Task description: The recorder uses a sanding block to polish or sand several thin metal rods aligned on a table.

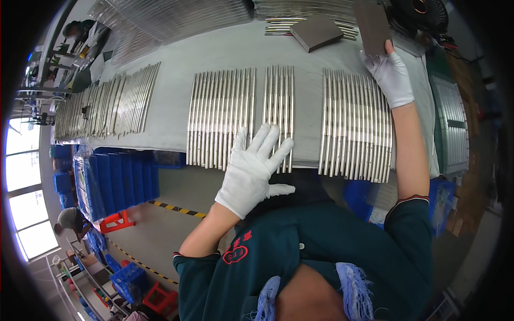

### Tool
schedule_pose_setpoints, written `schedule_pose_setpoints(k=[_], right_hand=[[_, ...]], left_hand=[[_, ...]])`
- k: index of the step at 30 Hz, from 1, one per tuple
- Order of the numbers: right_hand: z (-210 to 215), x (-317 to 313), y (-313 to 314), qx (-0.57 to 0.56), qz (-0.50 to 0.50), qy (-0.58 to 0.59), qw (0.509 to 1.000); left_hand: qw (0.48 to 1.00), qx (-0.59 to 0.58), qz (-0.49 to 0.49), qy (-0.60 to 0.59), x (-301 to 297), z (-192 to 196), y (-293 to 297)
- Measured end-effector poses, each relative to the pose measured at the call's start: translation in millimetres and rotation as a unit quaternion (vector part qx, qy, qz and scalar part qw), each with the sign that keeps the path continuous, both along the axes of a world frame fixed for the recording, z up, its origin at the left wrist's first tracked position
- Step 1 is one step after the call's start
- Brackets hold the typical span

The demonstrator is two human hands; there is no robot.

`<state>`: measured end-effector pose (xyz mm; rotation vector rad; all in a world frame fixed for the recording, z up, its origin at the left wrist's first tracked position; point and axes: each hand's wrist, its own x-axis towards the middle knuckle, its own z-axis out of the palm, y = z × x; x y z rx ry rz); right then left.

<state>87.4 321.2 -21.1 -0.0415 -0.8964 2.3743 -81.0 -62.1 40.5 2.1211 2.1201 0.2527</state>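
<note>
1. Lying mid-frame, the shiny rods (222, 107) pointed up and down, the long way. They looked stiff, maybe slippery; best held midway.
2. The left hand (247, 174) spread its fingers wide over them, gripping nothing.
3. Upper right, the right hand (392, 79) held a brown block (373, 27) by its bottom end. It looked stiff and light, its long side pointing nearly up.

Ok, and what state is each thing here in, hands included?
Left hand: gloved, open, fingers spread over the middle rods
Right hand: gloved, closed on the held block
Held block: gripped at its near end
Loose block: lying across back rods, untouched
Middle rods: side by side, partly covered
Right rods: side by side
Fan: running or not, cannot tell
</note>
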Motion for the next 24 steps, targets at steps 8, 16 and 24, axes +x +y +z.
schedule_pose_setpoints(k=[8,16,24], right_hand=[[1.0,-1.7,-2.4,0.012,-0.003,-0.013,1.0],[0.4,-5.0,-5.7,0.002,-0.018,-0.008,1.0],[3.4,-6.0,-6.2,0.006,-0.012,-0.011,1.0]], left_hand=[[1.0,-0.001,0.019,0.007,-1.0,-2.7,0.1],[0.993,0.034,-0.084,-0.07,19.8,-10.1,25.2],[0.997,0.042,-0.025,-0.064,23.5,-20.3,33.8]])
